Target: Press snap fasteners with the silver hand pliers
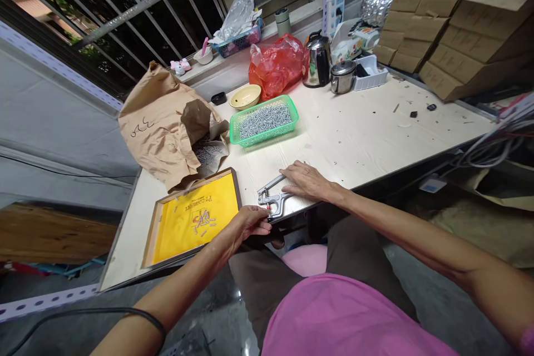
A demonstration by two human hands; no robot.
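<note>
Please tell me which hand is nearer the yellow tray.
Left. The left hand is just off the yellow tray's right edge; the right hand is farther away, on the metal pliers to the tray's right.

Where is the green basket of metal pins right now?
In the head view, the green basket sits on the pale workbench, just right of the torn brown paper bag and just in front of the cream bowl.
</note>
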